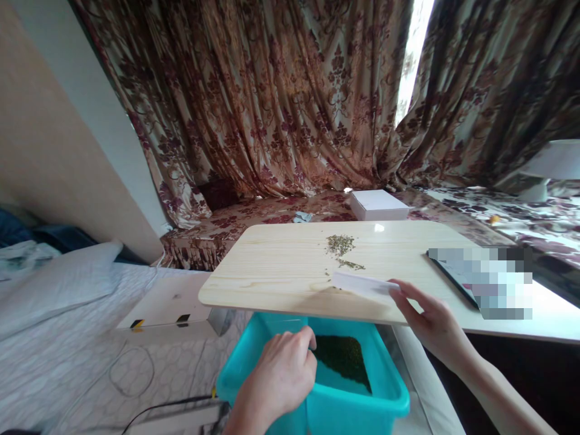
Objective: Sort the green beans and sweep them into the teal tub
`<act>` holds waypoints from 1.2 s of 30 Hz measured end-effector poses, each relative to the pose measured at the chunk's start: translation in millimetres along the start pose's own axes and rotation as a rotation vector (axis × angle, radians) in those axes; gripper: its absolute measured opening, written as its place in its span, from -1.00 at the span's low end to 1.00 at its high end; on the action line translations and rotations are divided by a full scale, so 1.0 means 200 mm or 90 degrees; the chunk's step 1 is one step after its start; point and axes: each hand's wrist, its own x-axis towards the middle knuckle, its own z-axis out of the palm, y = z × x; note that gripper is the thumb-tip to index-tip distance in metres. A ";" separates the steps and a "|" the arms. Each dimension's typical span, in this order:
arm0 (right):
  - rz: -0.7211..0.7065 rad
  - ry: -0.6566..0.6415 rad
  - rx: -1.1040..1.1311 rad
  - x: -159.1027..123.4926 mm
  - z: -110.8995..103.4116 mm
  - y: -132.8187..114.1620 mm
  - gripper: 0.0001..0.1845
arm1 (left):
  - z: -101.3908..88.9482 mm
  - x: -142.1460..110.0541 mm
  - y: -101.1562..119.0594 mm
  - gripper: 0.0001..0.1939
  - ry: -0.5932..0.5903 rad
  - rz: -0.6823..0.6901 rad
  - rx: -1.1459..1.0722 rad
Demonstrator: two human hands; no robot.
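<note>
My right hand (428,320) pinches one end of a flat white strip (362,285), perhaps card or plastic, held low over the pale wooden tabletop (267,260). Just beyond the strip lies a loose pile of small greenish-brown bits (341,244), with a thin line of the same bits nearer to it. Below the table's front edge stands a teal plastic bin (357,393) with a dark green-brown mass of fine bits (347,356) inside. Over the bin is my left hand (285,368), its fingers curled closed; whatever they hold, if anything, is hidden.
A dark-edged device (453,278), partly blurred out, lies at the table's right. Behind the table is a white box (379,204). To the left, a flat white carton (167,305) and cables (131,371) lie on the bed. A lamp (555,160) stands far right.
</note>
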 end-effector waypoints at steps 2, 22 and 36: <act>0.001 -0.024 0.038 -0.03 -0.03 -0.03 -0.69 | 0.00 0.00 0.00 -0.62 0.004 0.003 0.001; 0.028 0.014 -0.042 0.21 0.24 0.02 -0.64 | 0.01 0.01 -0.06 -0.64 0.006 -0.003 0.008; -0.005 -0.147 0.097 -0.01 0.03 -0.15 -0.64 | 0.00 0.00 -0.07 -0.62 0.023 -0.001 0.018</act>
